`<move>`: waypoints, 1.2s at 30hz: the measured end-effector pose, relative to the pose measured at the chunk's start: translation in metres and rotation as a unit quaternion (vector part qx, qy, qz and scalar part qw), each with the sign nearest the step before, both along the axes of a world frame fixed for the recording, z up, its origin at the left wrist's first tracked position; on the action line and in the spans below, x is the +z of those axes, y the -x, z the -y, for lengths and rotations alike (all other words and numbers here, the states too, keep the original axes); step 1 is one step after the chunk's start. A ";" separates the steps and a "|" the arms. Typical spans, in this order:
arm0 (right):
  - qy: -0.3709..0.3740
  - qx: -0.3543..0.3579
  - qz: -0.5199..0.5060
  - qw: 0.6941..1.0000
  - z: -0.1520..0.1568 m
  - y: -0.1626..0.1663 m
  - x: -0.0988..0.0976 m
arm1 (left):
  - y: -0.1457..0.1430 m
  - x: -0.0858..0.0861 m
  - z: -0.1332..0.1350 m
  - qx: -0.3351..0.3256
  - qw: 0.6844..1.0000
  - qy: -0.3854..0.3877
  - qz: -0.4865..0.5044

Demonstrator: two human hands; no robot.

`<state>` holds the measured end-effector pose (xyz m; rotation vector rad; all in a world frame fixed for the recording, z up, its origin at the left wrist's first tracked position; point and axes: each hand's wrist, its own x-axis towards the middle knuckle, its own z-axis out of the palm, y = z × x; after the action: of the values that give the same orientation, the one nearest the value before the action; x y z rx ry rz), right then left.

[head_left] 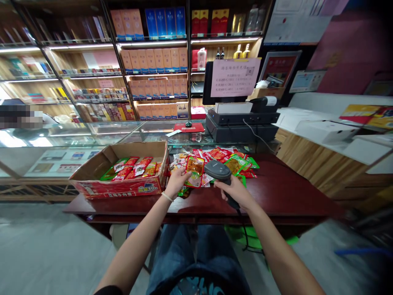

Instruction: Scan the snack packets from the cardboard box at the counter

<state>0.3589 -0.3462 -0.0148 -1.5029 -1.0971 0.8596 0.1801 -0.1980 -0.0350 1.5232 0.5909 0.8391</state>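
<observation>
My left hand (178, 181) pinches the edge of a red-bordered snack packet (194, 171) and holds it up above the table. In my right hand (236, 190) is a black barcode scanner (217, 169), its head turned left toward the packet and its cable hanging over the table's front edge. Behind both hands spreads a pile of red and green snack packets (219, 154). Left of my left hand stands an open cardboard box (123, 192) with several more packets (135, 167) inside.
The dark red table (276, 188) meets a glass counter behind it. A cash register (242, 127) with a sign-covered screen stands at the back, a mouse (188, 124) beside it. White boxes (325, 131) sit at right. A green stool (251, 235) is under the table. A person (30, 123) appears far left.
</observation>
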 end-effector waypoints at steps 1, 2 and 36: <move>0.002 0.002 0.000 1.000 0.001 -0.001 0.002 | -0.001 0.002 -0.001 -0.006 1.000 -0.004 0.001; 0.004 0.004 0.000 1.000 0.001 -0.002 0.004 | 0.000 0.004 -0.002 -0.013 1.000 -0.011 -0.001; -0.001 -0.067 -0.039 0.997 -0.046 -0.051 0.011 | -0.095 0.020 -0.094 -0.023 0.803 -0.466 -0.369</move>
<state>0.4098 -0.3003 -0.0040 -1.5104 -0.9303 0.8169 0.2751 -0.1042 -0.0146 2.8253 0.7265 0.4549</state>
